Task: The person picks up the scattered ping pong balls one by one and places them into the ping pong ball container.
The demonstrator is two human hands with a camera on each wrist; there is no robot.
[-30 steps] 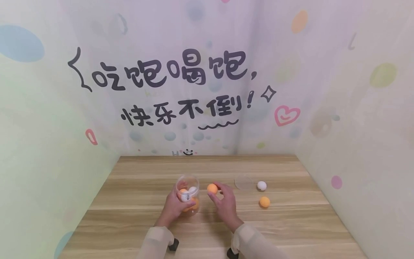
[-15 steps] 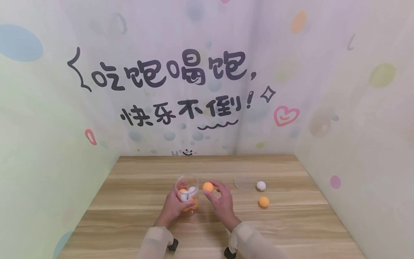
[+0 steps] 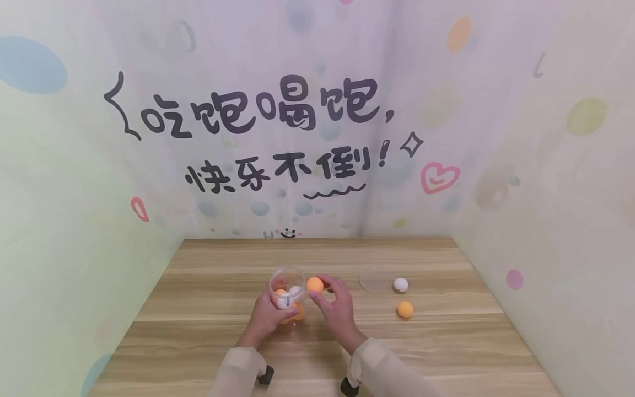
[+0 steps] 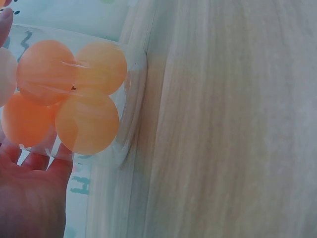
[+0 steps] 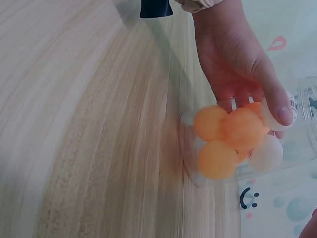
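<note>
My left hand point(image 3: 267, 318) grips a clear plastic jar point(image 3: 300, 299) around its side, thumb across the front. Several orange and white ping-pong balls are inside; the left wrist view shows orange balls point(image 4: 87, 121) stacked near its base, and the right wrist view shows a white ball point(image 5: 266, 153) higher up. Between thumb and fingers, my right hand point(image 3: 341, 315) pinches an orange ping-pong ball point(image 3: 315, 285), right beside the jar's rim. Only a bit of that hand's skin appears at the corner of the right wrist view, its ball out of frame.
To the right on the wooden table point(image 3: 436, 353) lie a loose white ball point(image 3: 401, 285) and a loose orange ball point(image 3: 405, 309). A clear round lid point(image 3: 373, 279) lies flat beside the white one. Printed curtain-like walls point(image 3: 317, 220) enclose the back and sides.
My right hand has moved left with the orange ping-pong ball, bringing it from a gap away to close beside the jar's rim. The left hand and jar stay nearly still.
</note>
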